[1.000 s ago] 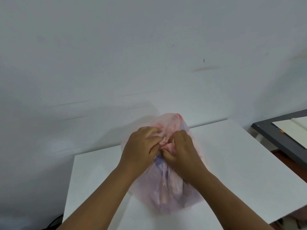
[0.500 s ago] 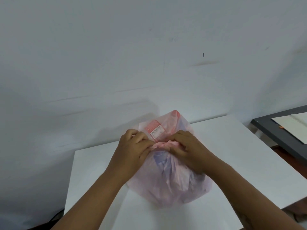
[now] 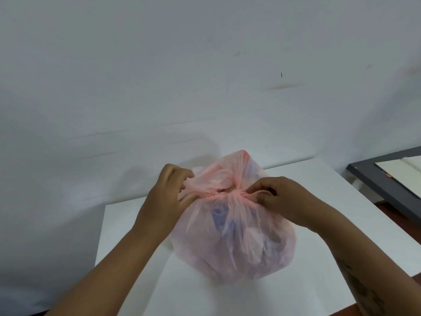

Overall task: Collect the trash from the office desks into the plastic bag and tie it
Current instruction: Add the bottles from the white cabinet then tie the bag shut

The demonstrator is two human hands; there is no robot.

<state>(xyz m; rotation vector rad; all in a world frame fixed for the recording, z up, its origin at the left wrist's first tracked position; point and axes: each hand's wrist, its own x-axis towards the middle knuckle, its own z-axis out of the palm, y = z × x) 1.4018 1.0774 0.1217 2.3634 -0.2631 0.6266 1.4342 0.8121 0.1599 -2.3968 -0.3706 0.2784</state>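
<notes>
Plastic bag sits full on the white counter, close to the wall. Change vs a second ago: the two grips are no longer bunched together over the mouth, they're out to either side. Left grip pinches one twisted ear of the bag and right grip pinches the other, fingers curled on the film. The plastic between them is drawn into a tight cinch at the neck. Reads as a first knot being pulled down, so collecting looks done and tying is midway. Probably needs one more throw to lock; can't tell if it's already doubled. Thin film, a hard yank could tear an ear. Dark counter with a notebook off to the right.
</notes>
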